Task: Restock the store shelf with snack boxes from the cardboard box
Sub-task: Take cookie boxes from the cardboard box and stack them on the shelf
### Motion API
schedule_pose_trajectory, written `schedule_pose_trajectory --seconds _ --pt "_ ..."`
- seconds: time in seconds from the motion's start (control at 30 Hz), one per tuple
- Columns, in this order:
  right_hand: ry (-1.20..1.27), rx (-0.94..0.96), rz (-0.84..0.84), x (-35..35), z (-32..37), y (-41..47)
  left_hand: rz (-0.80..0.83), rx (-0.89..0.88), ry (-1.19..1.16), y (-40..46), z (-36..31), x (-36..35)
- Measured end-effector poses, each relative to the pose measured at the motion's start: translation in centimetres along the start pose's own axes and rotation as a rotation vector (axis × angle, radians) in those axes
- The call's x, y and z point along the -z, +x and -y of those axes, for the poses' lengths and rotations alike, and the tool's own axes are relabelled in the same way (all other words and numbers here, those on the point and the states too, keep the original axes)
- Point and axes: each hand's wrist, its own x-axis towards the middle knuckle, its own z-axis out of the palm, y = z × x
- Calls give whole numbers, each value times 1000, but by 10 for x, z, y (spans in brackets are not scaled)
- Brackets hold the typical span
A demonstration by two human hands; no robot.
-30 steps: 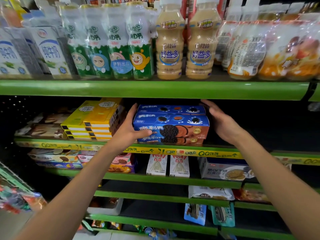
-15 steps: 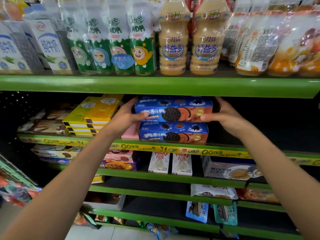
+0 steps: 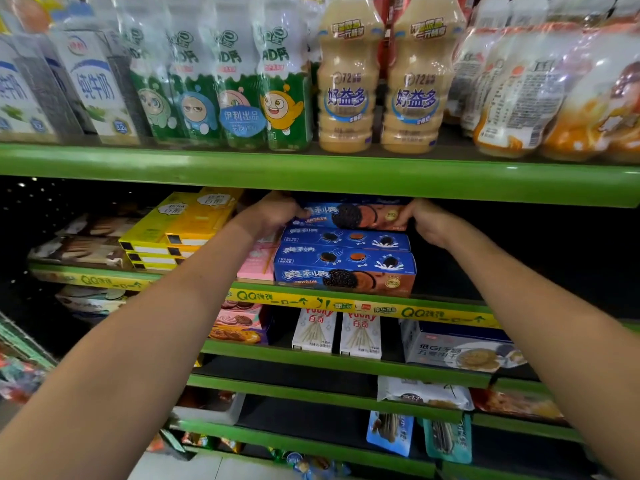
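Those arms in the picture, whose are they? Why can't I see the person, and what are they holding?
The camera sits on the person's head and looks forward and down, so you see only their two arms reaching out. The left hand and the right hand each grip one end of a blue cookie box, with fingers curled over its front. They hold it just above two more blue cookie boxes on a green store shelf. Beside these are pink boxes and yellow boxes. Milk drink bottles stand on the shelf above.
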Motion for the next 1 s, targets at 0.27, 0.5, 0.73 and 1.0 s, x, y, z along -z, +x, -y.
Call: schedule_pose_trajectory --seconds 0.27,0.5,0.73,1.0 --pt "303 -8 35 6 -20 -3 94 29 -377 14 8 -9" --pt "364 -82 -107 -5 -22 5 -34 -91 44 24 8 -12" --pt "472 -132 -243 -17 -15 4 21 -28 115 22 6 -15" --pt "492 -128 -255 -18 -16 -3 -7 14 -111 17 12 -16"
